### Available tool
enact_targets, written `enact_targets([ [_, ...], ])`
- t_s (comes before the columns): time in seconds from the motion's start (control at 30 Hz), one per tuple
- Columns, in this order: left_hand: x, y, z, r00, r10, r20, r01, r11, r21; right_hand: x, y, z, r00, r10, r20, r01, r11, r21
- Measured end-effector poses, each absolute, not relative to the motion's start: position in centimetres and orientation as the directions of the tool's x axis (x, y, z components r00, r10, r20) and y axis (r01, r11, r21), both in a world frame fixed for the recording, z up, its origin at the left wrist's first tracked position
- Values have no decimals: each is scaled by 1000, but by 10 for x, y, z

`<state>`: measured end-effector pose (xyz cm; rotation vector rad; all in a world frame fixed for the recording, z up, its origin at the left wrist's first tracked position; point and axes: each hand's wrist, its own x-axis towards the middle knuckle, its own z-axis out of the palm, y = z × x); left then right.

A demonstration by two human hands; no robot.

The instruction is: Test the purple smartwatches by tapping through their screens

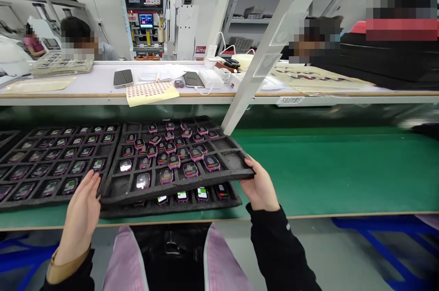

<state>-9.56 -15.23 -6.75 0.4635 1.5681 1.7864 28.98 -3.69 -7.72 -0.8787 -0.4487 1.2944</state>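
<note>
A black foam tray (118,188) full of watches with purple-pink cases is raised and tilted, its right side higher, above a second black tray (212,204) that also holds watches. My right hand (259,185) grips the upper tray's right front corner, fingers on the rim. At its left front corner is my left hand (80,213), its fingers stretched out along the side; the thumb is hidden. Several watches (173,161) lie in the upper tray, some crowded in the middle and out of line with the compartments. The cells near my right hand hold no watch.
Another black tray of watches (61,169) lies to the left on the green bench (336,172). A slanted white post (264,57) rises behind the trays. The shelf (103,89) beyond carries phones, a sticker sheet (151,93) and chargers. Other people sit across.
</note>
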Motion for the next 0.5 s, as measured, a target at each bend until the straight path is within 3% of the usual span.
enact_targets([
  [0.2,-120,-147,-47,-493,742,-456,-514,175,840,284,-28,-64,242,903,-356,-752,-58,-657],
  [0.37,-129,-145,-37,-349,800,-488,-543,252,801,283,-29,-51,210,860,-464,-792,-129,-597],
  [0.5,-127,-136,-27,-346,798,-493,-497,290,818,286,-29,-36,173,858,-483,-805,-160,-572],
])
